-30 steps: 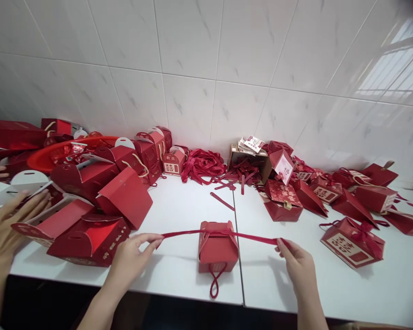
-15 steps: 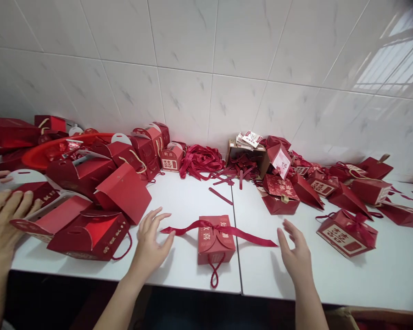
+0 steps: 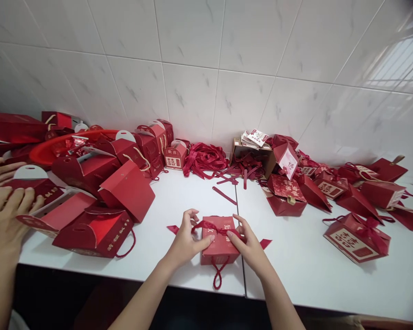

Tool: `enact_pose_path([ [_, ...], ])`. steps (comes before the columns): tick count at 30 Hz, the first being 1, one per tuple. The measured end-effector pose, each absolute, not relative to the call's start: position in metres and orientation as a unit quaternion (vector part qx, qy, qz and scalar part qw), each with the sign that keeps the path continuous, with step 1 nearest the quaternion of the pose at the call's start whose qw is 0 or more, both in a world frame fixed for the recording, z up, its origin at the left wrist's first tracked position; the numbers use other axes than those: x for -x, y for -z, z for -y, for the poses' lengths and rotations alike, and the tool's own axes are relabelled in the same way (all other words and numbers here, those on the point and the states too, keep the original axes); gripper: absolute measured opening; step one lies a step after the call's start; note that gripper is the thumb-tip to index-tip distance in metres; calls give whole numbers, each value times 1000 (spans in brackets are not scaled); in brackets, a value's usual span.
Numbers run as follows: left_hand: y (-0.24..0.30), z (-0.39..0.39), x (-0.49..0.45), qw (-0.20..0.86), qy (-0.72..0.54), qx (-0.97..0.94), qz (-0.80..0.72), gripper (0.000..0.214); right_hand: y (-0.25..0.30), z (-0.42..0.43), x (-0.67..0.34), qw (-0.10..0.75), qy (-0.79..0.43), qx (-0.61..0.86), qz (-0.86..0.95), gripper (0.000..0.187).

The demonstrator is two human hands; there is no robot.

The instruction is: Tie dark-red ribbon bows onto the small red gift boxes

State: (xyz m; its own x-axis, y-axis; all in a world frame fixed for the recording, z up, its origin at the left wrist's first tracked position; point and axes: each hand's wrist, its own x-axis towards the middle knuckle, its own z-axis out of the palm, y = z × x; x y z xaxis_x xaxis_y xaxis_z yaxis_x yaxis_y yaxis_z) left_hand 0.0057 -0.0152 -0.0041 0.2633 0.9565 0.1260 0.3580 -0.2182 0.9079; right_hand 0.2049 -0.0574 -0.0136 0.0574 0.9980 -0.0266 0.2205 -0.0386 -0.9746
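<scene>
A small red gift box stands near the front edge of the white table, its cord handle hanging over the edge. A dark red ribbon crosses its top. My left hand pinches the ribbon at the box's left top, forming a loop. My right hand pinches the ribbon on the right side. The ribbon's loose ends lie flat on the table on both sides of the box.
Another person's hands rest on flat red boxes at the far left. Folded red boxes and a red basin crowd the left. A ribbon heap, a cardboard box and finished boxes lie behind and right.
Both my hands let go of the stretched ribbon's ends, opened briefly, then came in to the box's top and closed on the ribbon there.
</scene>
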Motion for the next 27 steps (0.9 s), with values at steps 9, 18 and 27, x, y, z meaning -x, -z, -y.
enact_pose_path([
  [9,-36,-6,31,425,-196,-724,-506,20,-7,72,-237,409,-205,557,694,29],
  [18,-68,-1,13,619,-72,-736,-264,26,-24,78,-199,526,-148,520,656,18],
  [27,-34,45,-13,239,-304,-858,-338,34,-24,83,-171,511,-369,550,547,10],
])
